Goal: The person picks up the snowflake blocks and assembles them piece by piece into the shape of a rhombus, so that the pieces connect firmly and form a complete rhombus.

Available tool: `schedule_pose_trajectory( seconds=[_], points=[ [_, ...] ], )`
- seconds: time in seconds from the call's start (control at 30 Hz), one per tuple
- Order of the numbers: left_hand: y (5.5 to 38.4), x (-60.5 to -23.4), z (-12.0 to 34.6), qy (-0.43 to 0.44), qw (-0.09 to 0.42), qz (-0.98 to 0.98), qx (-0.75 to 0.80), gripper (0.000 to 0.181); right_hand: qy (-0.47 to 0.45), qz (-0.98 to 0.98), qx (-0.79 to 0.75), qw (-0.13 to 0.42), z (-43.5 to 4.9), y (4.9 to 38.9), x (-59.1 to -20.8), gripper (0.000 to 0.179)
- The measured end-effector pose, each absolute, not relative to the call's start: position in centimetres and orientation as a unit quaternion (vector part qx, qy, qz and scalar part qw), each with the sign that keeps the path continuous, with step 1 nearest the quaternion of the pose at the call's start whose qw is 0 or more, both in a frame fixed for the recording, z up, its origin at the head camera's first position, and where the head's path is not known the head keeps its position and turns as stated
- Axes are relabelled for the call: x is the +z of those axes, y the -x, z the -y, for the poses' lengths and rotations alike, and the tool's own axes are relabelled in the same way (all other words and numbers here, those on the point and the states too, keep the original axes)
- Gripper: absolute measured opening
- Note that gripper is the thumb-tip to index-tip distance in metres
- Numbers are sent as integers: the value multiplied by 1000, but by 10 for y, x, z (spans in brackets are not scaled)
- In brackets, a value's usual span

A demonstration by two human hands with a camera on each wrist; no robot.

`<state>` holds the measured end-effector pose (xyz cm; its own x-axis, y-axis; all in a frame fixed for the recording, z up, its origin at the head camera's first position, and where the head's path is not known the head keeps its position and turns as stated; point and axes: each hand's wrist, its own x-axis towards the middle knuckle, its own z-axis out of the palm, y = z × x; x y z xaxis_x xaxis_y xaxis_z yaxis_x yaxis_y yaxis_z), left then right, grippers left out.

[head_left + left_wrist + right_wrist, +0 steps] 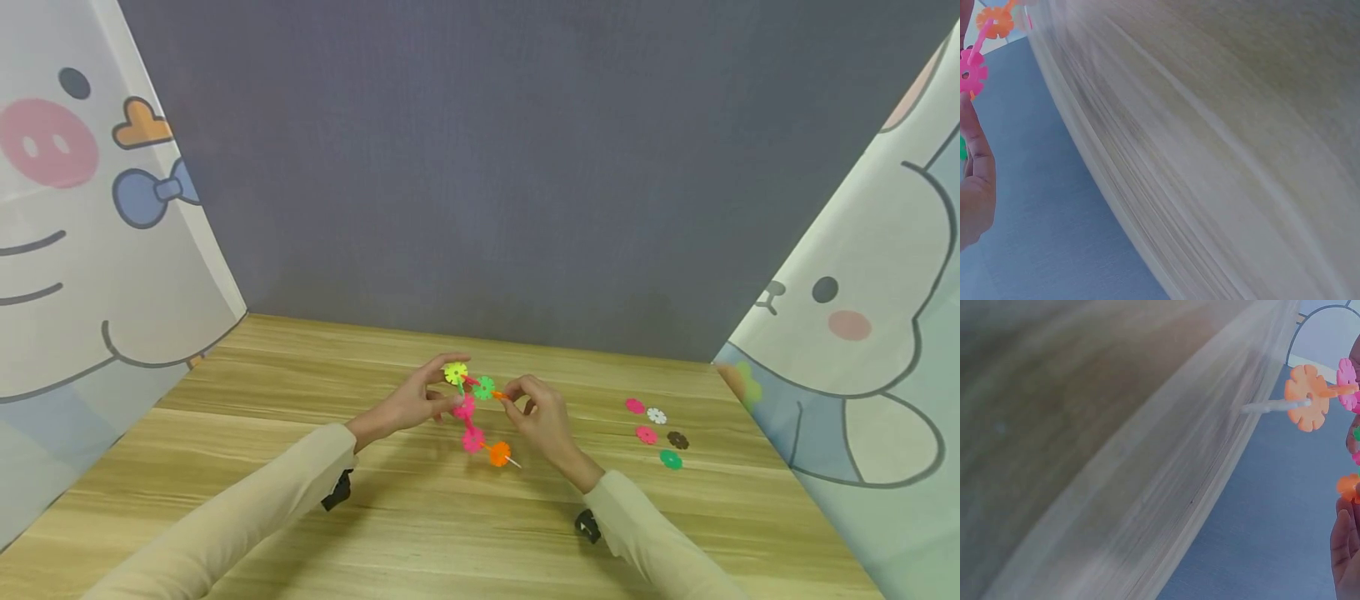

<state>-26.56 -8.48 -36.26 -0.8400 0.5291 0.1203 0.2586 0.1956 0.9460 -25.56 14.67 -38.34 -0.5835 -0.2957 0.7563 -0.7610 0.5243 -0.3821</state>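
Note:
A chain of slotted snowflake discs hangs between the two hands, above the table. My left hand (412,402) grips it at the left, thumb on a pink disc (464,407), fingers behind the yellow disc (456,372). A green disc (484,387) sits right of the yellow one. Beyond it, my right hand (546,421) pinches an orange disc (1347,486) between thumb and fingers. The lower branch runs through another pink disc (472,439) to an orange disc (1308,399), with a white disc (1275,405) seen edge-on at its end.
Loose discs lie on the wooden table (420,533) to the right: two pink, one white (656,415), one brown (678,440) and one green (671,459). A dark grey panel (480,167) rises behind, with cartoon-printed panels at both sides.

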Motion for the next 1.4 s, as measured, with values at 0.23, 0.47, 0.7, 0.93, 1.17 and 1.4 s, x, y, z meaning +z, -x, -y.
schedule_pose_trajectory(
  seconds=[0.23, 0.47, 0.7, 0.93, 1.17, 1.4],
  points=[
    [267, -362, 80, -244, 99, -768, 584, 58, -325, 811, 368, 318, -145, 255, -381, 14],
    [269, -364, 78, -238, 86, -776, 578, 57, -326, 810, 366, 321, -144, 255, -380, 16],
    [268, -363, 77, -253, 100, -781, 563, 46, -333, 804, 367, 329, -143, 255, -379, 18],
    [266, -361, 74, -288, 103, -776, 552, 42, -346, 802, 365, 321, -143, 256, -377, 12],
    [253, -345, 70, -278, 92, -769, 569, 41, -353, 795, 365, 332, -142, 257, -377, 14],
    [259, -352, 69, -273, 62, -767, 577, 38, -377, 783, 363, 336, -141, 256, -375, 11]
  ],
)
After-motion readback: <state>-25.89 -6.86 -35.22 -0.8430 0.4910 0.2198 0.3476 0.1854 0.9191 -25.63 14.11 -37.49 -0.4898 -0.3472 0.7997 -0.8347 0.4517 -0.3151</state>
